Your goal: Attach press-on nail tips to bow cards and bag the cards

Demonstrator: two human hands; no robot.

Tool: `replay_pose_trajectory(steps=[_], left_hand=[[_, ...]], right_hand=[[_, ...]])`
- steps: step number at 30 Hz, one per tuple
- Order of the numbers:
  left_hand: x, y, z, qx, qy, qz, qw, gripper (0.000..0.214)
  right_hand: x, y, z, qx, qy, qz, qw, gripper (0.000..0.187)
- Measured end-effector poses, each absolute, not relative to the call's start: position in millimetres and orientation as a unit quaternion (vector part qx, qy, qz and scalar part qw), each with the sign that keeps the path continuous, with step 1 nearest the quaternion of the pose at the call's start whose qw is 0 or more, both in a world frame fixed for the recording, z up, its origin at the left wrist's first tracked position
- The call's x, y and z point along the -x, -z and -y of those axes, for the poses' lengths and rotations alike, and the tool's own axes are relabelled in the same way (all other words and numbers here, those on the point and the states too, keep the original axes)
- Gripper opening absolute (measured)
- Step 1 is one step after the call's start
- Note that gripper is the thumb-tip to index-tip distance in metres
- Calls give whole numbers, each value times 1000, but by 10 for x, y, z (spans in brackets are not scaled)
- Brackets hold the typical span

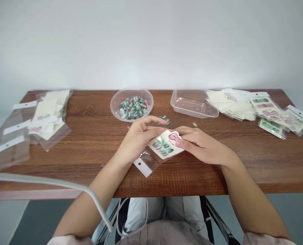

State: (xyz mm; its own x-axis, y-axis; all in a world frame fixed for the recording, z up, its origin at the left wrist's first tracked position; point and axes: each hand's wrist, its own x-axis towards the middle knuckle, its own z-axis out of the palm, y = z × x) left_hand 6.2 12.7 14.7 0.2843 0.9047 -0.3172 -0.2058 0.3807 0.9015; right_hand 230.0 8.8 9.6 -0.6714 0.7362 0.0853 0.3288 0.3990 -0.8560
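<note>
Fingers [151, 120] of the left hand [137, 137] and the right hand [202, 146] are curled and pressed together, not spread, pinching a card [164, 145] from either side. The right hand's fingers cover part of the card's pink bow-shaped top. The card sits partly inside a clear bag [146, 161], held over the middle of the tabletop, with the bag's white hole strip [142, 167] angled down toward the person.

The brown wood-grain tabletop [95, 149] carries everything else. A grey cable [51, 180] crosses the lower left of the view, passing over the left forearm. Along the left side lie clear bags [11, 144] with white strips, beside a pile of bagged pale cards [49, 117]. On the right are a stack of pale cards [230, 103] and several bagged cards [271, 112] with green nails and pink bows. At the back, a round clear bowl [113, 105] holds a heap of green-and-white press-on nails [134, 107], and a rectangular clear tub [193, 103] stands to its right. A small cluster of loose nails [164, 119] lies just beyond the left fingertips, and a single nail [194, 124] lies near the right hand.
</note>
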Motion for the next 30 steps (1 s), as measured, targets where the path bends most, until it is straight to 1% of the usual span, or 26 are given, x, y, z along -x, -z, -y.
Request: replay_pose_trajectory(steps=[7,10,12,13,15,18,19,21,23,25,30], left_hand=[[-51,-157,-145,-384,-405,-453,695,30],[-74,-177,-122,-420,-412,-463,663,32],[-89,-181,-88,-487,-420,-475,600,37],[-94,-175,-68,-539,-419,-479,551,42],[-105,-143,-31,-662,-395,-480,419,61],[-131,-44,-6,-810,-329,-447,190,96],[-142,-3,-7,-836,-315,-432,127,102],[-167,72,-18,-858,-299,-415,44,104],[-186,123,-30,-860,-291,-420,8,98],[-195,142,-35,-860,-287,-422,-2,93],[-192,133,-30,-872,-275,-405,-8,92]], right_hand=[[-2256,-21,-74,363,-442,785,237,56],[-2276,-35,-81,377,-440,772,261,57],[-2296,-56,-87,395,-438,759,274,57],[-2307,-66,-89,404,-441,750,281,57],[-2330,-76,-93,419,-452,728,301,56],[-2359,-68,-98,445,-456,689,344,55],[-2364,-62,-99,454,-456,677,357,56],[-2365,-52,-103,466,-462,656,372,55],[-2354,-51,-107,461,-477,647,376,53],[-2339,-61,-111,443,-487,647,385,50],[-2315,-98,-110,436,-453,654,420,47]])
